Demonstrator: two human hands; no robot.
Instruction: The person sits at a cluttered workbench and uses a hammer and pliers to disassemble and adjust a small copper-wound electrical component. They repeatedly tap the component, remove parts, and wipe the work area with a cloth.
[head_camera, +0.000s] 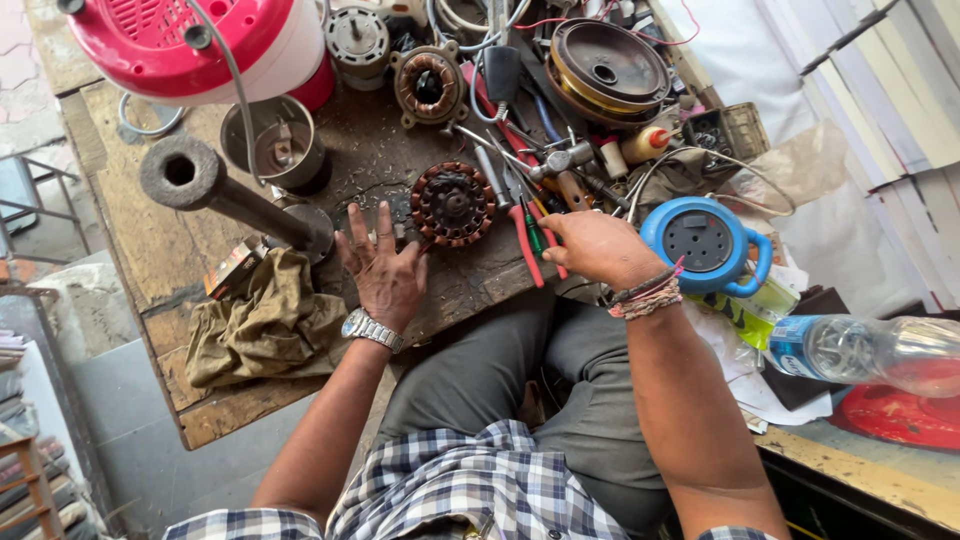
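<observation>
My left hand (383, 268) hovers flat with fingers spread over the worn wooden workbench (140, 250), just left of a round copper-wound motor stator (453, 203). It holds nothing. A metal watch sits on that wrist. My right hand (595, 246) is curled, knuckles up, over the handles of red-gripped pliers (524, 240) and other hand tools; whether it grips one I cannot tell. Thread bands circle the right wrist.
A grey metal pipe (215, 190) lies at left beside a steel cup (276, 146) and an olive rag (262, 322). A red-and-white appliance (200, 45) stands behind. At right are a blue extension reel (708, 243), a plastic bottle (870, 350), a second stator (429, 86) and a dark round housing (607, 68).
</observation>
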